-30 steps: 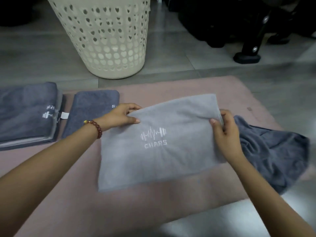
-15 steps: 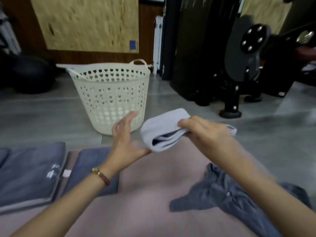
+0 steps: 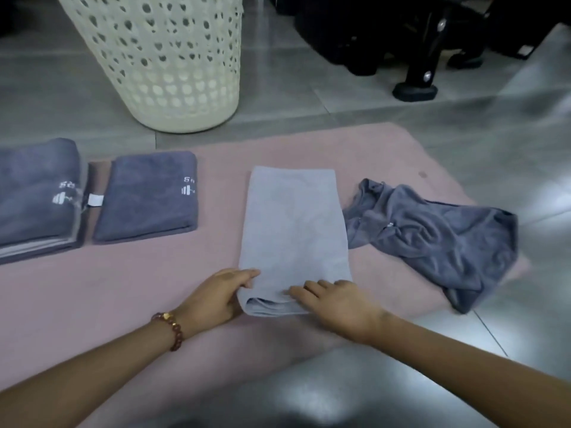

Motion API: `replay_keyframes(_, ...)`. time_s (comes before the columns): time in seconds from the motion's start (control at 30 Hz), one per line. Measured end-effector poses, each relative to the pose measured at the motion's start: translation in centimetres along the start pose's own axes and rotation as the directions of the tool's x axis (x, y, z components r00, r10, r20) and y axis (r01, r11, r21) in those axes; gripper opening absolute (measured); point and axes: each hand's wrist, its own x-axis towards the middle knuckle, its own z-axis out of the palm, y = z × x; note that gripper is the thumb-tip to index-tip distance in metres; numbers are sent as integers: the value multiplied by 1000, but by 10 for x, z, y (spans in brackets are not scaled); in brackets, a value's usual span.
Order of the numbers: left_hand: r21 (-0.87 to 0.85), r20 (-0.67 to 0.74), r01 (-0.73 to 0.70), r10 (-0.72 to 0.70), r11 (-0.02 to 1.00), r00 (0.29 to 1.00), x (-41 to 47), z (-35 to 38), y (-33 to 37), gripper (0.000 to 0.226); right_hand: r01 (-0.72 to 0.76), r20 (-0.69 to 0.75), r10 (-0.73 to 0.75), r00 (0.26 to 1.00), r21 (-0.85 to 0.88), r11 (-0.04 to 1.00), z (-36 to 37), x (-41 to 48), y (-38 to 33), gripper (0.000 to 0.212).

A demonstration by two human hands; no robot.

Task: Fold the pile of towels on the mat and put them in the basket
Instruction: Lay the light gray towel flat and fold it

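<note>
A light grey towel (image 3: 293,230), folded into a long narrow strip, lies in the middle of the pink mat (image 3: 129,291). My left hand (image 3: 216,296) grips its near left corner, thumb on top. My right hand (image 3: 335,299) rests flat on the near end with fingers spread. A crumpled dark grey towel (image 3: 448,239) lies to the right, partly off the mat. A folded dark grey towel (image 3: 148,196) and a stack of folded towels (image 3: 34,196) lie at the left. The cream perforated basket (image 3: 167,57) stands on the floor beyond the mat.
Grey tiled floor (image 3: 340,100) surrounds the mat. Black gym equipment with a foot (image 3: 415,91) stands at the back right. A shiny floor patch (image 3: 302,393) lies between my forearms.
The light grey towel, spread flat a second ago, was lifted and folded in the air, and now lies on the mat as a narrow strip under both hands.
</note>
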Motion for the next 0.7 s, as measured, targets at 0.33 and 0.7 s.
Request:
replay_keyframes(0.33, 598, 154, -202, 136, 776, 979, -5, 14, 3, 55, -159, 226, 118, 967, 174, 972, 0, -42, 7, 33)
replay_keyframes(0.7, -245, 802, 682, -251, 689, 542, -2, -57, 26, 56, -751, 763, -488, 424, 597, 280, -71, 9, 36, 21)
